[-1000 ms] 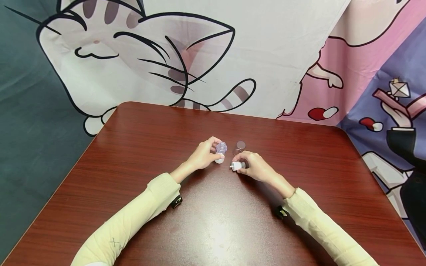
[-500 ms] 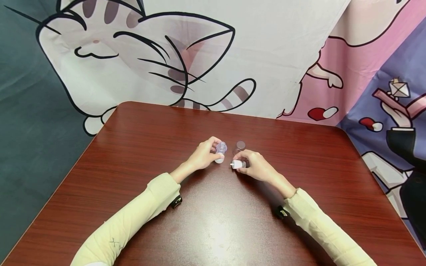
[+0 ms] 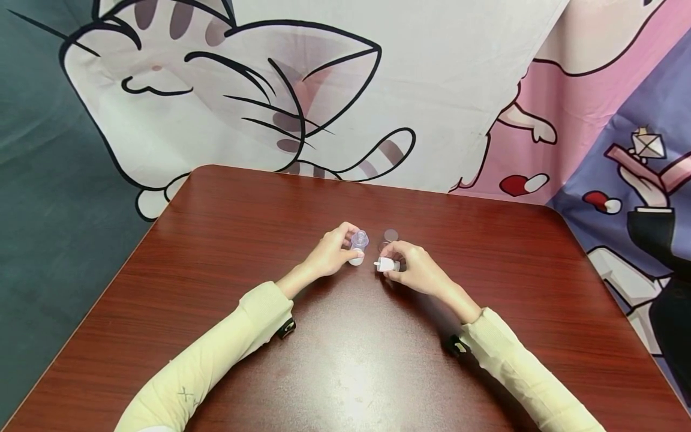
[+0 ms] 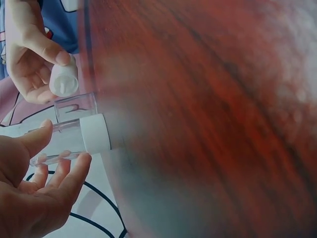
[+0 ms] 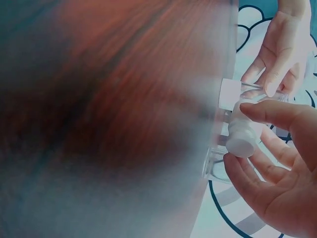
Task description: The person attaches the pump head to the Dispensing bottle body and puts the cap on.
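Note:
My left hand point(image 3: 326, 253) holds a small clear bottle point(image 3: 359, 241) with a white base point(image 4: 95, 134), upright on the table. Its thumb and fingers lie on opposite sides of the clear wall. To the right, my right hand point(image 3: 420, 270) pinches a small white pump-like piece point(image 3: 385, 264) between thumb and fingers. That piece lies sideways, its thin stem pointing left toward the bottle but apart from it. In the right wrist view the white piece point(image 5: 241, 141) shows a round end. Behind the right hand stands a clear round cap or cup point(image 3: 391, 235), partly hidden by the fingers.
A brown wood-grain table point(image 3: 270, 204) with rounded far corners lies under both hands. Behind it hangs a cloth point(image 3: 432, 72) printed with a cartoon cat and other figures. Each forearm wears a pale sleeve point(image 3: 216, 354) and a small dark device at the wrist.
My right hand has shifted slightly away from me with the white piece, which is now turned more level. The left hand and bottle have stayed in place.

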`<state>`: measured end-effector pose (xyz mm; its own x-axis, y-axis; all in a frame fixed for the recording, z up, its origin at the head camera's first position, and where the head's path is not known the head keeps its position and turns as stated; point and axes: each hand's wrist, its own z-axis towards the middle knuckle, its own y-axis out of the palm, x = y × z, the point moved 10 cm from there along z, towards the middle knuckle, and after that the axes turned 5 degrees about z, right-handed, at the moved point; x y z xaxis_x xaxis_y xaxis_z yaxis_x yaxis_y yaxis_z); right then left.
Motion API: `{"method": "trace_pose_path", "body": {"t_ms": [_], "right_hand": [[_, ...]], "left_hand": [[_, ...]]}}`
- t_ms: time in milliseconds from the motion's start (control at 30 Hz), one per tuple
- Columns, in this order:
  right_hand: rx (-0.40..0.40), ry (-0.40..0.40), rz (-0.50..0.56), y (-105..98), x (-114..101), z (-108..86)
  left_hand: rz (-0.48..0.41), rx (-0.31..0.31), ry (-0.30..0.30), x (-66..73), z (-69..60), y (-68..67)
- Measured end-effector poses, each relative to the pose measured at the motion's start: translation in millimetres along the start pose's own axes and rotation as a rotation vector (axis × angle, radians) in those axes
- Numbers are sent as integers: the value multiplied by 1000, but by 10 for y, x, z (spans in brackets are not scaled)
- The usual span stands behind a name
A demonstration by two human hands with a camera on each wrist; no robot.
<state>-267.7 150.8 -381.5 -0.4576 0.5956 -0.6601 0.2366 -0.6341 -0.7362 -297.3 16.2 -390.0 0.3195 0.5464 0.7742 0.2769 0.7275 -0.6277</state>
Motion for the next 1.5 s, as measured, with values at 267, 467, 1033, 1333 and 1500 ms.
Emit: {"method": "trace_pose_path", "body": {"t_ms": [267, 467, 1033, 1333, 1500], "right_hand": [[14, -29, 4, -4, -6, -12], [10, -43, 6, 14, -19, -12], [50, -64, -7, -27, -49, 19], [59, -73, 9, -64, -76, 42], [77, -90, 27, -130, -111, 36]], "left_hand": [[-16, 4, -1, -13, 3, 8], [-22, -2, -3, -27, -1, 9], [6, -3, -3, -24, 6, -15], [-2, -8, -14, -35, 14, -10], [-3, -8, -9, -24, 13, -7]]}}
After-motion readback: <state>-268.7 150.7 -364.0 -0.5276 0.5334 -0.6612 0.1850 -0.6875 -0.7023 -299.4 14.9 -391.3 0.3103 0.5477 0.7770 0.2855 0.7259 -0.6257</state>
